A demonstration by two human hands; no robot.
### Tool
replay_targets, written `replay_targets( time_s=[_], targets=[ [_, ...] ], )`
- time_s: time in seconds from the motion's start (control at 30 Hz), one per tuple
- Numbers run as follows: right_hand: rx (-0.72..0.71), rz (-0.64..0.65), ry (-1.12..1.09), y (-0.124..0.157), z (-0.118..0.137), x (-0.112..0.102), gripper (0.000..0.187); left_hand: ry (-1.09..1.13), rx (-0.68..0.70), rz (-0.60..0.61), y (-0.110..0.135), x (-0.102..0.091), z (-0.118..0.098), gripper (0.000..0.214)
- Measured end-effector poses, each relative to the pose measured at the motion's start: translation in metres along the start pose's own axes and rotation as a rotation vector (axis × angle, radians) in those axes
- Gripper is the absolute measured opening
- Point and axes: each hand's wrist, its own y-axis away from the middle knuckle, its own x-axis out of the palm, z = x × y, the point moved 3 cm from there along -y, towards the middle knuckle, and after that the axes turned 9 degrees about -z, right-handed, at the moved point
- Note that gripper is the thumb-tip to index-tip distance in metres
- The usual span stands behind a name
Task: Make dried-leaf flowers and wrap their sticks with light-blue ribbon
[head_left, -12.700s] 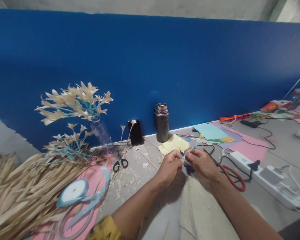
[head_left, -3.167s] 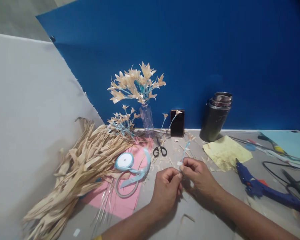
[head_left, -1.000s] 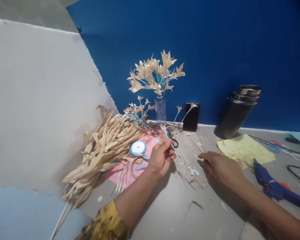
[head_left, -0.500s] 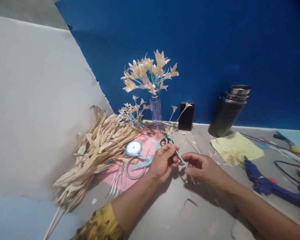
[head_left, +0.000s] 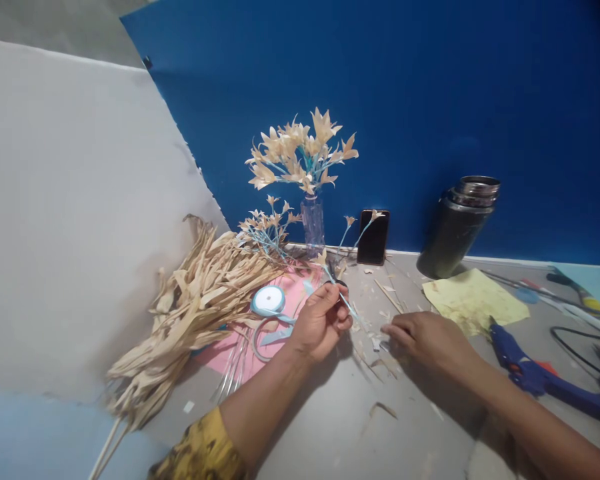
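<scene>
My left hand (head_left: 323, 323) pinches the thin, blue-wrapped stem of a small artificial flower (head_left: 322, 259). Its pale, pointed petals stand above my fingers, and the stem slants down to the right. My right hand (head_left: 423, 340) is a short way to the right, apart from the stem. Its fingers are curled together, and whatever they may hold is hidden. Left of my left hand lies a roll of light blue ribbon (head_left: 269, 300) with a loose strip beside it. Behind the hands, two more small flowers (head_left: 363, 227) on blue stems stand before a phone (head_left: 373, 237).
A clear vase (head_left: 313, 223) of pale flowers stands at the back. Dried husks (head_left: 200, 300) are heaped at left, partly by a pink sheet (head_left: 215, 357). A dark flask (head_left: 457, 227), yellow paper (head_left: 475, 297) and a blue glue gun (head_left: 535, 373) occupy the right. Scraps litter the table.
My right hand has let go of the flower's lower stem and moved right. My left hand has shifted slightly left and still holds the flower.
</scene>
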Motion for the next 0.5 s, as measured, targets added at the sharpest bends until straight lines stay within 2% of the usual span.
replay_targets(
  time_s=[0.07, 0.13, 0.23, 0.33, 0.43, 0.5],
  targets=[
    [-0.006, -0.15, 0.08, -0.001, -0.004, -0.008, 0.025, -0.028, 0.015, 0.012, 0.002, 0.001, 0.0, 0.038],
    [0.027, -0.249, 0.058, -0.002, -0.005, -0.017, 0.021, -0.056, 0.042, 0.012, 0.003, 0.002, 0.001, 0.037],
    [0.129, -0.26, -0.067, -0.002, -0.003, -0.024, 0.032, -0.114, 0.102, -0.001, 0.004, 0.002, 0.0, 0.037],
    [0.156, -0.13, -0.417, 0.001, 0.009, -0.021, 0.024, -0.211, 0.172, -0.018, 0.003, 0.001, 0.0, 0.038],
    [0.265, 0.132, -0.787, 0.008, 0.026, -0.01, 0.028, -0.295, 0.242, -0.051, 0.004, 0.001, 0.0, 0.037],
    [0.335, 0.277, -0.903, 0.013, 0.036, -0.001, 0.031, -0.339, 0.273, -0.068, 0.005, 0.001, 0.001, 0.036]
  ],
)
